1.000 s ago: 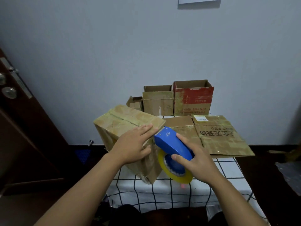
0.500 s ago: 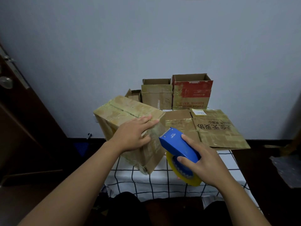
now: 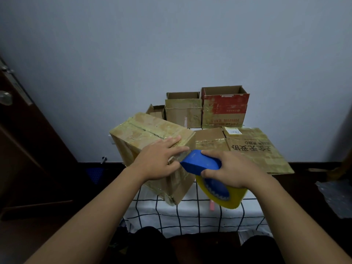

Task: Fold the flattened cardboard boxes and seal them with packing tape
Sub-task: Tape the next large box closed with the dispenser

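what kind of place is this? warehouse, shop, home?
Most likely a room in a home, not a warehouse: a small table under a checked cloth against a plain painted wall, a wooden door with a round knob at left, and only a few reused boxes.

**A dim corner by the pale wall**

A plain bluish-grey wall [image 3: 171,54] fills the back. Against it stands a table under a white cloth with a black grid [image 3: 190,216]. Left of the table a dark wooden door [image 3: 28,149] with a round knob [image 3: 5,97]. Below the wall, dark floor [image 3: 304,187].
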### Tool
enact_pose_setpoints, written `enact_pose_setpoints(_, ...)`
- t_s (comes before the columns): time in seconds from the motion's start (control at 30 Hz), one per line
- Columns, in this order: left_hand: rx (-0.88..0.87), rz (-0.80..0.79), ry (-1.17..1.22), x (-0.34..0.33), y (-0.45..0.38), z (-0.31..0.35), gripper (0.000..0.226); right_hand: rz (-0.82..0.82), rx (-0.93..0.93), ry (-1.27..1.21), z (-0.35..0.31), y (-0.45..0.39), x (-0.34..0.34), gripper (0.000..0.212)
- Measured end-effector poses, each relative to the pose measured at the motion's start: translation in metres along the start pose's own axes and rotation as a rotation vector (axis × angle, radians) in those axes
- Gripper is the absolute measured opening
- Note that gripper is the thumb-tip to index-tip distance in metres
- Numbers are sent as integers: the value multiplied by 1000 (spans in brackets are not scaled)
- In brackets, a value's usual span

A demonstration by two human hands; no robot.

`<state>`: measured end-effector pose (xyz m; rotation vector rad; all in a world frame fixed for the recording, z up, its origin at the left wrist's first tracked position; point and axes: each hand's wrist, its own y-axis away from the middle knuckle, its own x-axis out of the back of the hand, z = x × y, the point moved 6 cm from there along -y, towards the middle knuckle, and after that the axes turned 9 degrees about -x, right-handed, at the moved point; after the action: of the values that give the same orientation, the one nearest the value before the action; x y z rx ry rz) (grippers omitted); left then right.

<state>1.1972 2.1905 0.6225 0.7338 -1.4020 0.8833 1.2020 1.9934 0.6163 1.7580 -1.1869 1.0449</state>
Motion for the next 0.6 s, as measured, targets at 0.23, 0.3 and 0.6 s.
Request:
enact_pose_setpoints(0.23,7,14,21,0,0,-1,66,-157,-33,89,-21,-22,11,53)
enact_pose_setpoints(0.3,11,11,24,0,1,-1,72,-251,-59,166,-17,-22,-13,58)
enact_pose_setpoints(0.6,134,32,166,12,-8,-4,58,68,-269,-125,39,8,-37,69)
